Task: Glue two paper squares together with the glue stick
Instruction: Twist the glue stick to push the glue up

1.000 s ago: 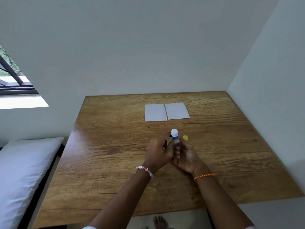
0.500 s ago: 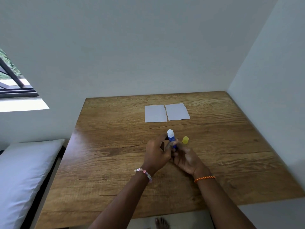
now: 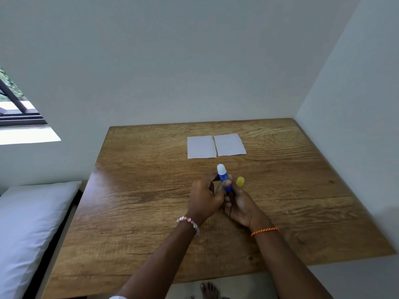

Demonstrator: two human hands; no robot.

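Head view puts the glue stick [image 3: 224, 180] just below the middle of the frame, its blue barrel upright and the white glue column standing bare above the fingers. Both hands hold it: the left hand [image 3: 205, 196] curls round the barrel from the left with the thumb pressed near the top, and the right hand [image 3: 239, 203] wraps the lower end, where the twist base would be, though the base itself is hidden. The yellow cap [image 3: 240, 181] stands on the wooden table [image 3: 140, 212] just right of the hands, apart from them. Higher in the frame lie the two paper squares, the left square [image 3: 201, 147] and the right square [image 3: 229, 145], flat, side by side with a thin gap, not yet glued.

A fair length of glue already shows. Judging from that, more twisting could push the column out too far, so it may snap or smear thickly when pressed on paper. Neither hand pins the loose sheets, so a sticky stroke could drag or crumple one. A reaching right hand could also knock the cap over.
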